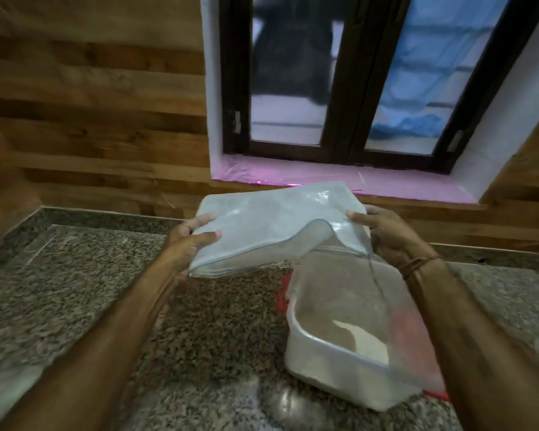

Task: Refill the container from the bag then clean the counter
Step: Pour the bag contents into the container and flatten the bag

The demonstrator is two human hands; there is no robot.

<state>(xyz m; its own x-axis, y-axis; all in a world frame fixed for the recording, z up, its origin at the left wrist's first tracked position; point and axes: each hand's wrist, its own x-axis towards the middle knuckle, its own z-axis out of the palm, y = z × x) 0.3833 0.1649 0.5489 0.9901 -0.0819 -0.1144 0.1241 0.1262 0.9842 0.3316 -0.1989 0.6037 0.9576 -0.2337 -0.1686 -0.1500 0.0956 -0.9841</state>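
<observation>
Dim indoor shot, warm cast overall. Main light comes through the window [352,76] ahead of me; its panes look cool blue-grey and hazy, nothing behind them sharp. Below the window the pink sill [324,178] glows, brightest spot at its front edge. Glare streaks on the shiny bag [274,222] just under the sill. A soft white reflection sits on the granite counter [106,275] far below the window, near the bottom edge. My left hand [187,237] and right hand [386,234] are smeared by motion blur. The see-through container [349,331] is soft too. Wide-angle bend: wall planks left of the window curve, corners are mushy.
</observation>
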